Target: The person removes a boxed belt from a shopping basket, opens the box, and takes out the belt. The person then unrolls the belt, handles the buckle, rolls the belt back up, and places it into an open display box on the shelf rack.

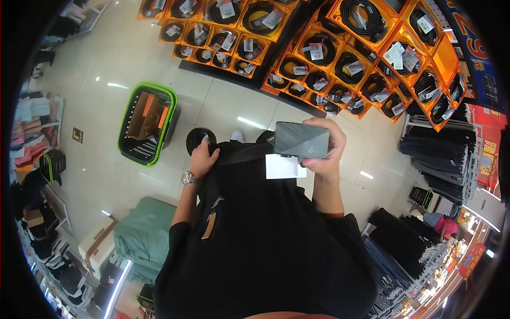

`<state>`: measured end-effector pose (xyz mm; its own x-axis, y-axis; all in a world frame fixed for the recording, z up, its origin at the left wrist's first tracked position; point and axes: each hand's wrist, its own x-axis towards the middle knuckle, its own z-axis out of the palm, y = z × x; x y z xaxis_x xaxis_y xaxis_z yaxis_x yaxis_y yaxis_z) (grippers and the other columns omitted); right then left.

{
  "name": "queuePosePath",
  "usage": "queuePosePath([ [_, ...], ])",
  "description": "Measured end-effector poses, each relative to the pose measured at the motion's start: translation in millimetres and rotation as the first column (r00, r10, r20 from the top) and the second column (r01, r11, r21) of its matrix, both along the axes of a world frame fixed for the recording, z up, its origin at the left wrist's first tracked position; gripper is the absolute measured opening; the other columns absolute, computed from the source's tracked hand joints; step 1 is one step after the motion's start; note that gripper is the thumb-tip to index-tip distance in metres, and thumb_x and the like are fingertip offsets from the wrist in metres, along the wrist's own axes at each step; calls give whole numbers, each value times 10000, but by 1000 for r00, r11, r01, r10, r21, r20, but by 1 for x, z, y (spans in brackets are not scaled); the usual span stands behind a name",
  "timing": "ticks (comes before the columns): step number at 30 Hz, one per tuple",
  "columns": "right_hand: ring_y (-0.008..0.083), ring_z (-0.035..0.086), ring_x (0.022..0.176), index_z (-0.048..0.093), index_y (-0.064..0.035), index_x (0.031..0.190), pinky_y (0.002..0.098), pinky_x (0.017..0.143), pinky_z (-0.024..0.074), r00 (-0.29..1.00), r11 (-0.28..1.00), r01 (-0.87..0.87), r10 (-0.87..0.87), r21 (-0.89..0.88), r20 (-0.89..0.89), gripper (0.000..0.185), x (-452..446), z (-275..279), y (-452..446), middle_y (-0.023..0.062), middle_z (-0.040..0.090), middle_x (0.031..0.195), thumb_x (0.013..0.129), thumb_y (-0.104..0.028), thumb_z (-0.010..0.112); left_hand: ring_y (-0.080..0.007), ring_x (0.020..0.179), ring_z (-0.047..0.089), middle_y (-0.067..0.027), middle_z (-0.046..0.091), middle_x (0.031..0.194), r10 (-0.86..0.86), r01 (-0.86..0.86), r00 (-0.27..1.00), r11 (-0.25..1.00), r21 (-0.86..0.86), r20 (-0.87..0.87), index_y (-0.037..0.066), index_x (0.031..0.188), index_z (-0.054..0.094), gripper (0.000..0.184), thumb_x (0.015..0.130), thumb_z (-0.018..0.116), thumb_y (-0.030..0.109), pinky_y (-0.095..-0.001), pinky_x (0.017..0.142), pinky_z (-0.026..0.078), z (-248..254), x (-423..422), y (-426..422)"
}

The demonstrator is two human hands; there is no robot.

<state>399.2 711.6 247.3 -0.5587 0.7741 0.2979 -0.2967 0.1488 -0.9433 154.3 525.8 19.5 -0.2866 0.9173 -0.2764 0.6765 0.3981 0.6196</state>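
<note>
Seen from the head camera, a person in a black top (265, 234) holds a black belt (241, 154) with both hands above a pale tiled floor (215, 98). The belt lies across the front of the body, its strap running between the two hands. The left hand (201, 161), below a metal wristwatch (189, 177), closes on the strap beside the belt's rolled end (195, 139), thumb laid along it; the far fingertips are hidden. The right hand (333, 151) grips the grey rectangular buckle (300, 139) by its outer edge, fingers curled behind it and out of sight in part, the thumb at its lower side. A white tag (281, 167) hangs just below the buckle, which bears a small light mark too small to read.

Beyond the left hand, a black shopping basket (141, 152) with a bright green rim stands on the floor, orange and brown packaging (152, 110) inside. Ahead, orange trays (449, 56) display coiled belts (346, 20) with white labels. Dark trousers (438, 146) hang on the right, near a red sign (484, 143); a green cloth (143, 231) drapes on the left, near the person's elbow.
</note>
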Motion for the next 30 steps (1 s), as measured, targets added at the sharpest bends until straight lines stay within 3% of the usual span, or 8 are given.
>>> queuePosePath([
  [3, 162, 610, 906, 558, 76, 1114, 265, 812, 463, 992, 986, 104, -113, -133, -59, 701, -6, -1, -3, 116, 631, 1003, 581, -262, 862, -376, 888, 603, -179, 620, 943, 193, -193, 980, 981, -12, 48, 41, 1334, 412, 660, 776, 659, 294, -449, 785, 475, 10, 4, 3],
  [7, 119, 594, 813, 533, 68, 1108, 242, 721, 470, 974, 956, 167, -198, -241, -113, 766, -12, 3, -4, 101, 625, 966, 606, -408, 863, -353, 1137, 504, -190, 442, 1313, -58, 64, 997, 992, 112, -60, 194, 1265, 523, 549, 756, 683, 321, -424, 889, 460, 11, 1, 5],
  [10, 59, 513, 636, 494, 59, 1117, 207, 514, 409, 963, 936, 51, -138, -347, -231, 748, -14, 12, 0, 57, 590, 842, 651, -412, 841, -349, 1184, 468, -171, 460, 1300, -206, 249, 962, 930, 270, -177, 176, 1195, 587, 439, 787, 659, 320, -400, 928, 437, 27, 2, 15],
  [12, 51, 429, 553, 470, 50, 1125, 206, 445, 331, 955, 928, 70, -169, -366, -245, 722, -20, 21, 2, 15, 515, 739, 678, -393, 825, -288, 1039, 547, -122, 569, 1105, -424, 305, 870, 864, 400, 253, 80, 1012, 624, 272, 860, 595, 305, -354, 877, 441, 28, 5, 25],
  [14, 51, 380, 518, 469, 39, 1119, 207, 436, 306, 935, 908, 92, -220, -408, -278, 682, -23, 28, 4, -7, 454, 697, 701, -379, 810, -258, 882, 558, -95, 563, 918, -323, 281, 739, 945, 165, 592, 41, 873, 587, 289, 876, 575, 330, -336, 782, 442, 43, 19, 27],
  [21, 78, 328, 490, 455, -4, 967, 223, 446, 243, 931, 959, 13, -115, -284, -347, 512, -10, 28, 20, -5, 380, 668, 825, -469, 616, -273, 784, 545, -118, 535, 820, -560, 464, 656, 828, 314, 507, 5, 914, 539, 431, 836, 574, 428, -345, 711, 436, 84, 25, 57],
  [25, 87, 362, 522, 451, -11, 1174, 239, 461, 275, 862, 971, -64, -62, -229, -503, 598, -19, 35, 23, -2, 394, 724, 843, -485, 599, -316, 821, 582, -165, 587, 871, -556, 501, 650, 826, 258, 518, -21, 1008, 555, 489, 794, 643, 410, -369, 743, 460, 131, 37, 76],
  [30, 98, 376, 601, 436, -116, 1289, 270, 577, 291, 608, 952, -302, 153, -49, -779, 621, -22, 36, 38, -17, 390, 744, 865, -558, 535, -253, 820, 592, -120, 607, 859, -282, 118, 802, 939, 323, 527, 12, 1020, 575, 314, 770, 680, 170, -331, 735, 458, 143, 50, 92],
])
